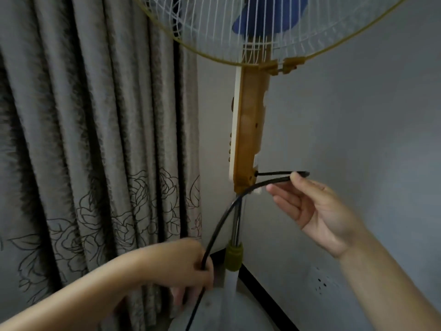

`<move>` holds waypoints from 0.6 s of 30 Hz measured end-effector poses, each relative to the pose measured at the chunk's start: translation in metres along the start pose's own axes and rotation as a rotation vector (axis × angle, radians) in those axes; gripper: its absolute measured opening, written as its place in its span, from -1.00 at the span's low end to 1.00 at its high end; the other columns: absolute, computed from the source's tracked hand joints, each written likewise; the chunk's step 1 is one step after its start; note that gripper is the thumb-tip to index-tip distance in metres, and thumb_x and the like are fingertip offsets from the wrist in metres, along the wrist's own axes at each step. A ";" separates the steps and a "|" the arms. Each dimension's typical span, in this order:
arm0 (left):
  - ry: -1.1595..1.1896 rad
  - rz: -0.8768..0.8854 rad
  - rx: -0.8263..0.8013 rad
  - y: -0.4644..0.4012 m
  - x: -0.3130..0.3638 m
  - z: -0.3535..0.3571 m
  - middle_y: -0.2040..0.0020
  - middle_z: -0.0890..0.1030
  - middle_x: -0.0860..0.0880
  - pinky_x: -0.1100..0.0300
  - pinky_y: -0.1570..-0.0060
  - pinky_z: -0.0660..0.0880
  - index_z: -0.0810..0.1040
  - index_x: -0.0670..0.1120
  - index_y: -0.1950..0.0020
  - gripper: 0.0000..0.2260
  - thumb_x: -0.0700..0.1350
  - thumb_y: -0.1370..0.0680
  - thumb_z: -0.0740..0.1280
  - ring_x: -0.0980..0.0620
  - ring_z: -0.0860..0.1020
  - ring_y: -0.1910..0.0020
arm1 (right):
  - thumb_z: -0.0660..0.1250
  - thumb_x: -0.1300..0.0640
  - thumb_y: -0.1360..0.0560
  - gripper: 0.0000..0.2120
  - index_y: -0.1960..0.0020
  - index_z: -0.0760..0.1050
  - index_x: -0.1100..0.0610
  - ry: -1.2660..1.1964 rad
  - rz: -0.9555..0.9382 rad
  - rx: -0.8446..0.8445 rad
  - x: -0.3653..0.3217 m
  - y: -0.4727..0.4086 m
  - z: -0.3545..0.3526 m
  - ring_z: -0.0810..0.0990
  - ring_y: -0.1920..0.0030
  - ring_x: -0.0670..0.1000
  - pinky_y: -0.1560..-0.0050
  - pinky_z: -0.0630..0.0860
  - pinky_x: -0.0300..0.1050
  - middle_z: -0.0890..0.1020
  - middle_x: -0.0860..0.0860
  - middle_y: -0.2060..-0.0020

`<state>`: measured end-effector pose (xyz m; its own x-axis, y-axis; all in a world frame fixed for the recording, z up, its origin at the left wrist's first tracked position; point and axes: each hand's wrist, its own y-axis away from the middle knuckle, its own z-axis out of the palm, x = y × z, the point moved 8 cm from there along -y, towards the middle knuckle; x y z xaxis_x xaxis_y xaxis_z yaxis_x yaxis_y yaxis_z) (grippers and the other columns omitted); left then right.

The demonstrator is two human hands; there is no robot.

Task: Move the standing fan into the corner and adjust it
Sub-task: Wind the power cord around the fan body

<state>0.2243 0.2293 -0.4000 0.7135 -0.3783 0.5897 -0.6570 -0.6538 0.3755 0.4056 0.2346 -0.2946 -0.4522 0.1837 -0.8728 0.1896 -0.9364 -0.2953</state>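
The standing fan [248,130] stands in the room corner, between curtain and wall. It has a white wire cage with a yellowed rim, blue blades, an amber control column, a chrome pole and a round grey base [222,314]. A black power cord [222,223] leaves the bottom of the column, loops to the right and runs down past the pole. My right hand [312,211] pinches the cord's loop between thumb and fingers just right of the column. My left hand [191,266] is closed around the cord lower down, left of the pole's collar.
A grey curtain [95,151] with a flower print hangs at the left, close to the fan. A plain wall [358,115] fills the right, with a white socket [322,281] low down and a dark skirting board [262,290] along the floor.
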 end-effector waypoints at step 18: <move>0.490 0.400 1.303 0.016 0.096 -0.285 0.27 0.64 -0.08 0.20 0.16 0.59 0.53 -0.19 0.09 -0.73 -0.13 -0.64 0.09 0.04 0.66 0.26 | 0.21 0.12 -0.58 -0.79 0.10 0.61 0.04 0.608 -0.117 0.430 -0.100 -0.079 -0.077 0.63 0.47 -0.20 0.55 0.46 -0.39 0.70 -0.12 0.36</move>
<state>0.2130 0.3692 -0.1341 0.2098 -0.5920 0.7782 0.0865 -0.7815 -0.6179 0.5025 0.3135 -0.2139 0.1355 0.3050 -0.9427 -0.2435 -0.9120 -0.3301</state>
